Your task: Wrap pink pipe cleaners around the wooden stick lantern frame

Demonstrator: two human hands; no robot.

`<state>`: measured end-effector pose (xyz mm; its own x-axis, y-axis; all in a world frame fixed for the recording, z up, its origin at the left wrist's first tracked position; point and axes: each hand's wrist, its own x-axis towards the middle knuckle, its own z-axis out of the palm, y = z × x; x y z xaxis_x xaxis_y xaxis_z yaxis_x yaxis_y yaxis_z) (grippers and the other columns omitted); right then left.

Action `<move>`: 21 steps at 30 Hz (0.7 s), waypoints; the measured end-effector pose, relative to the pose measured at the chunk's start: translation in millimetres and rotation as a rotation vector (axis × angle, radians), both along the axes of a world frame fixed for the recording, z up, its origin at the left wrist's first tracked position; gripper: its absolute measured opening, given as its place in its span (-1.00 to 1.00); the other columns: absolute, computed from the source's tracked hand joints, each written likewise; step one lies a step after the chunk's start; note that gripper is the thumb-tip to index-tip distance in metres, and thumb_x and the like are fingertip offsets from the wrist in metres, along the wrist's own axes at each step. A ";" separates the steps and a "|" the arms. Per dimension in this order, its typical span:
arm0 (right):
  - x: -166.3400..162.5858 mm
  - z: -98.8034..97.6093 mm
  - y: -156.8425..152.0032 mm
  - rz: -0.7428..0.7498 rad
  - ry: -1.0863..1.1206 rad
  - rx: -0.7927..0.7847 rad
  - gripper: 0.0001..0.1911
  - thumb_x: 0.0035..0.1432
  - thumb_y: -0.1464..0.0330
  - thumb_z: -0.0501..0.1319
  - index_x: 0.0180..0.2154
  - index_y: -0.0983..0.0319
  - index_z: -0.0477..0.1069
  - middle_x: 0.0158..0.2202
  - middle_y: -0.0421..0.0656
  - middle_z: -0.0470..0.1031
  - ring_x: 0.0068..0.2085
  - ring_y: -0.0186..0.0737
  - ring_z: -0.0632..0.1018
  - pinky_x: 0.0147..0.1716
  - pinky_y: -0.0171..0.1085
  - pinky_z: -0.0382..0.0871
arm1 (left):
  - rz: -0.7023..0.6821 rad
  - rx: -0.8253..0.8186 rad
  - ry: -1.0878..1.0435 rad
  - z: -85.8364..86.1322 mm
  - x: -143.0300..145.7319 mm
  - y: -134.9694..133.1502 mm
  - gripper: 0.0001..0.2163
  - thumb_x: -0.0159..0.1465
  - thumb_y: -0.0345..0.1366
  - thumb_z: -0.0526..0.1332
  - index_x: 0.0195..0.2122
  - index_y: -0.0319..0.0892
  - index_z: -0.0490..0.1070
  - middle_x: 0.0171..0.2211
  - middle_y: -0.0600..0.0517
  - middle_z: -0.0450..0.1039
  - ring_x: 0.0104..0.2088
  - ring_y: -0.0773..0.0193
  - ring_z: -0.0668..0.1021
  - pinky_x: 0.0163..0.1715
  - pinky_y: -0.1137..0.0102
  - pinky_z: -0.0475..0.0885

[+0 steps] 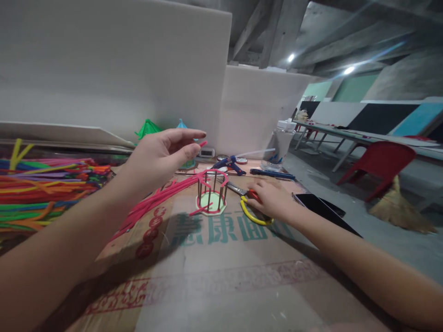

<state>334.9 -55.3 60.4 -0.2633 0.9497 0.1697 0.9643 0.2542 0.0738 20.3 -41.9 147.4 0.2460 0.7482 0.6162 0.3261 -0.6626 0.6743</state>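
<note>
My left hand [166, 150] is raised above the table, thumb and forefinger pinching a pink pipe cleaner [203, 144] of which only a short end shows. Below it and to the right, a small cage-like frame [209, 203] stands upright, with a pale green pink-edged base, thin brown posts and a pink ring on top. A loose pink piece [200, 210] lies across its base. My right hand [268, 198] has its fingers on the red and yellow handles of the scissors [256, 216], which lie on the table with blades toward the frame.
Long pink pipe cleaners [152, 200] lie left of the frame, beside a heap of many-coloured ones [51, 193]. Behind are a blue glue gun [228, 162], a dark blue pen-like tool [272, 174] and a green paper-umbrella shape [148, 128]. A black phone [321, 210] lies at right.
</note>
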 end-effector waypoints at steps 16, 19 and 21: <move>-150.7 4.2 -40.0 0.427 -0.451 -0.184 -0.59 0.24 0.61 0.11 0.02 0.37 0.60 0.33 0.29 0.39 -0.30 -0.09 0.69 -0.45 -0.20 0.54 | -0.080 0.104 -0.086 5.1 1.3 -8.7 -0.75 0.34 -0.21 0.33 -0.01 -0.16 0.65 -0.18 -0.03 0.67 -0.14 0.22 0.67 -0.06 0.39 0.59; -149.4 4.6 -38.2 0.515 -0.247 -0.183 -0.59 0.29 0.59 0.09 0.10 0.40 0.54 0.13 0.22 0.58 -0.23 -0.08 0.70 -0.32 -0.19 0.58 | -0.074 0.107 -0.098 6.2 1.2 -9.9 -0.75 0.34 -0.22 0.33 -0.02 -0.17 0.65 -0.18 -0.03 0.68 -0.13 0.22 0.67 -0.05 0.39 0.60; -140.7 14.2 -47.7 0.604 -0.069 -0.186 -0.61 0.37 0.51 0.10 0.15 0.36 0.51 0.13 0.13 0.59 -0.13 -0.13 0.69 -0.17 -0.22 0.57 | -0.088 0.112 -0.116 6.6 0.2 -9.5 -0.76 0.33 -0.23 0.34 -0.03 -0.16 0.66 -0.17 -0.03 0.68 -0.14 0.23 0.67 -0.05 0.40 0.59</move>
<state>194.2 -102.9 74.6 -0.7664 0.6420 -0.0204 0.6413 0.7666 0.0331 20.5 -51.4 154.0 0.2300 0.6522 0.7223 0.1874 -0.7580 0.6248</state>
